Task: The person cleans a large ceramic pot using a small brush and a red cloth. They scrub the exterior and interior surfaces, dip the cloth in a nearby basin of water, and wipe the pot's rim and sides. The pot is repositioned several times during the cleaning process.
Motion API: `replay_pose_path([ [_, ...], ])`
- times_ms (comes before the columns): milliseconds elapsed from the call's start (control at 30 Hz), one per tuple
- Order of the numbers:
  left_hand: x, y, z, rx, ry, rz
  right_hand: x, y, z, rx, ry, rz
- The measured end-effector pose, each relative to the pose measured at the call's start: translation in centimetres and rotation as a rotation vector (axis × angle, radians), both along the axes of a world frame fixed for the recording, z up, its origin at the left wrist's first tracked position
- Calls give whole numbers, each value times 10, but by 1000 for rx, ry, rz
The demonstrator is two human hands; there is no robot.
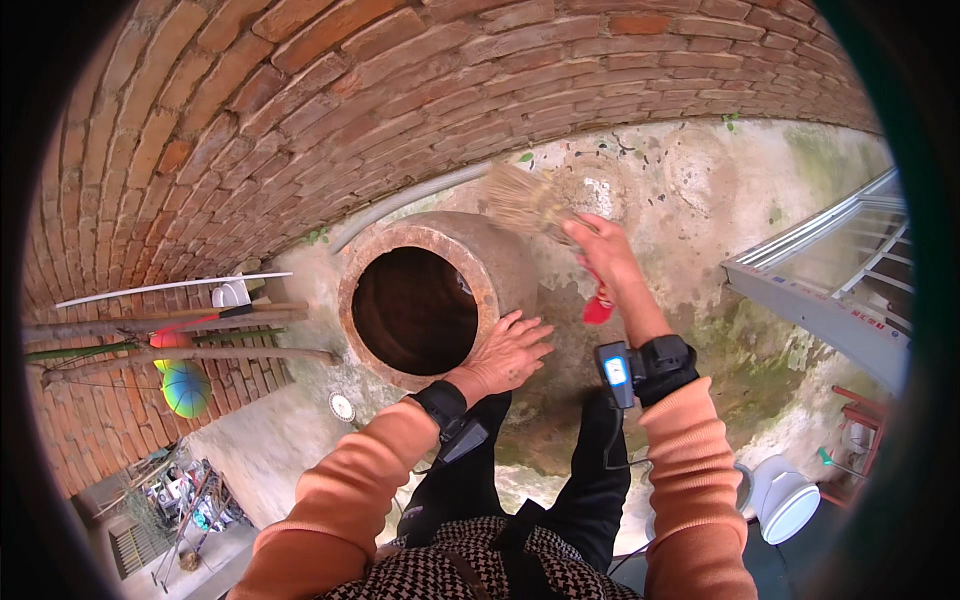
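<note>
The checked garment (455,570) lies nearest, with the orange sleeves (325,505) reaching out from it toward a jar (500,255) on the worn floor (735,270). The jar sits before the person's legs, near the brick wall (480,90), its dark mouth facing the camera; whether it stands upright or leans, I cannot tell.

The jar seems the likeliest source of trouble: a hard push on one side of the rim could rock it or knock its edge. The left hand would do little against that, being laid on rather than gripping. The broom (525,200) could lose bristles if scrubbed hard along the rough side, or twist if held too loosely. The cable (607,445) hanging below the right wrist's device (617,372) could snag during a wide swing. The greenish patches on the floor may be slick underfoot.

Of the hands, the left hand (503,355) is unclenched, fingers spread, resting at the lower right of the jar's rim and grasping nothing. The right hand (607,250) is closed round the broom, a red piece (598,310) hanging beside it. The bristles are blurred beside the jar; contact is unclear.
</note>
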State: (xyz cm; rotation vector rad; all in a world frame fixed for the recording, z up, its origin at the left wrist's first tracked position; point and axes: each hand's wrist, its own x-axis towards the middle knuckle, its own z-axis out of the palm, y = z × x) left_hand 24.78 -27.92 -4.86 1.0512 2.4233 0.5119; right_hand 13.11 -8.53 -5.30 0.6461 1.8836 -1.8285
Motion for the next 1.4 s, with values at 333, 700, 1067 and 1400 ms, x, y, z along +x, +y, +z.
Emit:
replay_pose_path([
  [333, 10, -35, 45, 199, -177, 298, 40, -11, -22, -13, 116, 361],
  [700, 1, -37, 33, 242, -154, 852, 94, 6, -7, -340, -16, 16],
  [1067, 0, -40, 26, 209, -175, 986, 136, 41, -13, -343, -87, 34],
  [1400, -26, -85, 41, 201, 9, 1024, 172, 47, -9, -425, -14, 72],
])
